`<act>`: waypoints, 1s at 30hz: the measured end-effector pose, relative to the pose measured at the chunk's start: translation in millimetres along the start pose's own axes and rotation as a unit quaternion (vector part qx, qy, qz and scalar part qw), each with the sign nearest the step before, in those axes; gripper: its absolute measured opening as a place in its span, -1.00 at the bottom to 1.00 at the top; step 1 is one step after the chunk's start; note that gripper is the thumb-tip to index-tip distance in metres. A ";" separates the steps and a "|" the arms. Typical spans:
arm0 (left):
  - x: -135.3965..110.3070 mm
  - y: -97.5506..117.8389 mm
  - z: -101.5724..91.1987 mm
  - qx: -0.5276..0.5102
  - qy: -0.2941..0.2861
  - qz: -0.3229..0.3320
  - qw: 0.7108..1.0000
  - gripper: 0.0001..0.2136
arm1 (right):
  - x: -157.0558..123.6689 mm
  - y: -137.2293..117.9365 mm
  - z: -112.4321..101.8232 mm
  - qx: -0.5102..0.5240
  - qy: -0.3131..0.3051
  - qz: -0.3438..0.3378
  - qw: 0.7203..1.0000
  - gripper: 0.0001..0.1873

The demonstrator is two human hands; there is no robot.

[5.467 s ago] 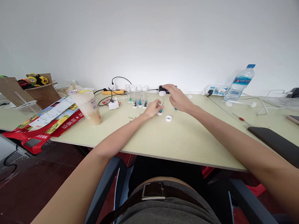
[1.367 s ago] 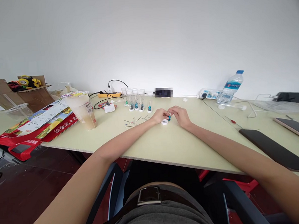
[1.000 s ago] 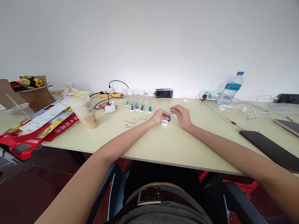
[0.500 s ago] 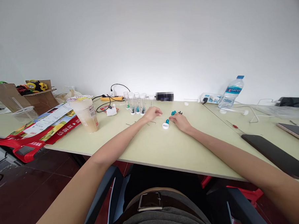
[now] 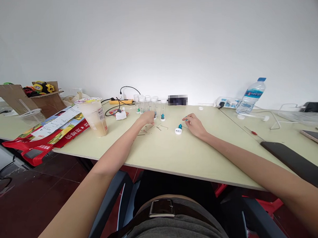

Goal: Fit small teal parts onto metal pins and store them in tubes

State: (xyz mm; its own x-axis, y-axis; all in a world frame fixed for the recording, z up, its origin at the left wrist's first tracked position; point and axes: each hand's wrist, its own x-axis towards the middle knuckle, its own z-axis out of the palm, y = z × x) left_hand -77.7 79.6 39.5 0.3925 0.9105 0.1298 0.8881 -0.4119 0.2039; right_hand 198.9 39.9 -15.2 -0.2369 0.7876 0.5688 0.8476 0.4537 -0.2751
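My left hand [image 5: 147, 117] is lowered, fingers curled, over several thin metal pins [image 5: 158, 128] on the tabletop, right in front of clear tubes with white ends [image 5: 148, 103]. Whatever its fingertips pinch, if anything, is hidden. My right hand [image 5: 195, 126] rests on the table with a small teal part [image 5: 186, 119] at its fingertips, mostly covered. Just left of that hand lies a round white cap [image 5: 178, 131] with a teal piece [image 5: 180, 126] at its far side. Farther back, a teal piece [image 5: 162, 116] with a thin upright shaft stands on another white base.
On the left are a milk tea cup [image 5: 94, 118], a red bag [image 5: 67, 137] and a cardboard box [image 5: 49, 104] of toys. To the right are a tilted water bottle [image 5: 251, 95], a power strip [image 5: 228, 102], a red-handled screwdriver [image 5: 253, 132] and a dark flat slab [image 5: 292, 162].
My left hand has moved left and down to the pins by the tubes, uncovering the teal piece on its white base. My right hand has shifted slightly, and the small teal part is now at its fingertips.
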 end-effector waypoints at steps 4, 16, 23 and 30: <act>-5.2 5.2 2.0 -0.002 -0.042 -0.024 0.999 -0.85 | 0.5 1.4 0.6 0.009 0.001 0.002 1.000 -0.71; -8.4 29.0 -4.3 -0.321 0.116 0.053 0.939 -0.85 | -5.1 -16.0 -10.9 0.076 0.119 -0.064 0.988 -0.71; -4.5 72.3 20.7 -0.767 0.031 -0.011 0.640 -0.92 | -8.1 -27.6 -15.6 0.121 0.102 -0.046 0.986 -0.60; 5.3 89.7 44.2 -0.775 -0.020 0.018 0.631 -0.96 | -11.8 -28.0 -17.4 0.167 0.112 -0.063 0.977 -0.75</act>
State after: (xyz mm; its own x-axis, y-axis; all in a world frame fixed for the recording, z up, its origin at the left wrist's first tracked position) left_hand 14.5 49.0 15.6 0.4389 0.8870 0.1435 -0.4108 0.0561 0.9100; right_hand 186.2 10.7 -0.7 -0.1866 0.6227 0.7599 0.6073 0.6811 -0.4091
